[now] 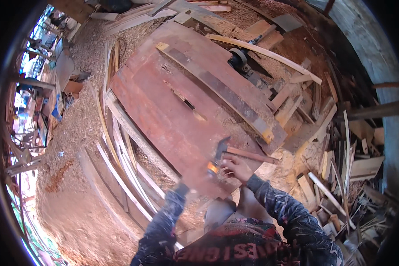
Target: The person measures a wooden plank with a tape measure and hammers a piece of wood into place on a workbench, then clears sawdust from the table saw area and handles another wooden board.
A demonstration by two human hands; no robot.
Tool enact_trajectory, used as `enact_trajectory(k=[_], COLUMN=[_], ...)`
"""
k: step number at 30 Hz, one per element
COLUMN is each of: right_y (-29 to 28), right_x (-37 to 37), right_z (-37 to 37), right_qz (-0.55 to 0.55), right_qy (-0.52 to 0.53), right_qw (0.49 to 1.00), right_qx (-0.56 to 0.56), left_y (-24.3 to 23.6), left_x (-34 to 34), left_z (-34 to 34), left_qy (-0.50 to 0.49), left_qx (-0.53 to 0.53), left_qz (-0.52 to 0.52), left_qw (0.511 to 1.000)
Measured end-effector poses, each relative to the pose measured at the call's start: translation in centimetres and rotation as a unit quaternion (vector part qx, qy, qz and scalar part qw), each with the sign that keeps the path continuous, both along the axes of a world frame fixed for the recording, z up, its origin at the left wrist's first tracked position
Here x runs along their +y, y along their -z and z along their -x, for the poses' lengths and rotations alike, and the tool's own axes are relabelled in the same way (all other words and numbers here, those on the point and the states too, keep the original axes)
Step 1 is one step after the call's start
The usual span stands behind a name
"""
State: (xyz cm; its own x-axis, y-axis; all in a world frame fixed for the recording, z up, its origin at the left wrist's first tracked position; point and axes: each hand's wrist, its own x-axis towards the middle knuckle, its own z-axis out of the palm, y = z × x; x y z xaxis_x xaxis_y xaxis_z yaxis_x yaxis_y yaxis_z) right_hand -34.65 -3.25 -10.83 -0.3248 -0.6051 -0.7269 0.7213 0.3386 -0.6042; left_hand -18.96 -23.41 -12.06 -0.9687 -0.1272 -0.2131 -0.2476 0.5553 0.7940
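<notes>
A hammer (pixel 252 155) with a dark head and wooden handle lies near the lower end of a worn reddish board (pixel 148 97). Just below its head is a small orange-and-dark object (pixel 213 167), too small to name. My right hand (pixel 236 168) is beside that object and below the handle, fingers curled; what they hold, if anything, is unclear. My left hand (pixel 196 176) is left of the orange object, smeared by motion, so its fingers cannot be made out.
A long narrow plank (pixel 213 88) lies along the board. A dark power tool (pixel 239 60) sits beyond it. Wood strips (pixel 128 159) run down the left over sawdust (pixel 71 177). Offcuts (pixel 337 186) are piled at the right, near a pale wall (pixel 368 48).
</notes>
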Motion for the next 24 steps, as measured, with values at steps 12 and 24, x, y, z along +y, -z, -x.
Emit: enact_trajectory(k=[12,24], right_y=[4.4,-1.4], right_x=[1.1,-0.4], right_z=[-5.7,0.2], right_qz=[0.021,-0.001], right_qy=[-0.266,-0.215], right_qw=[0.959,0.968], right_qx=[0.093,0.128], left_y=[-3.7,-5.4], left_x=[6.2,3.6], left_z=[-5.0,-1.3], left_qy=[-0.082,-0.115], left_qx=[0.025,-0.164], left_qz=[-0.057,-0.001], left_qw=[0.995,0.98])
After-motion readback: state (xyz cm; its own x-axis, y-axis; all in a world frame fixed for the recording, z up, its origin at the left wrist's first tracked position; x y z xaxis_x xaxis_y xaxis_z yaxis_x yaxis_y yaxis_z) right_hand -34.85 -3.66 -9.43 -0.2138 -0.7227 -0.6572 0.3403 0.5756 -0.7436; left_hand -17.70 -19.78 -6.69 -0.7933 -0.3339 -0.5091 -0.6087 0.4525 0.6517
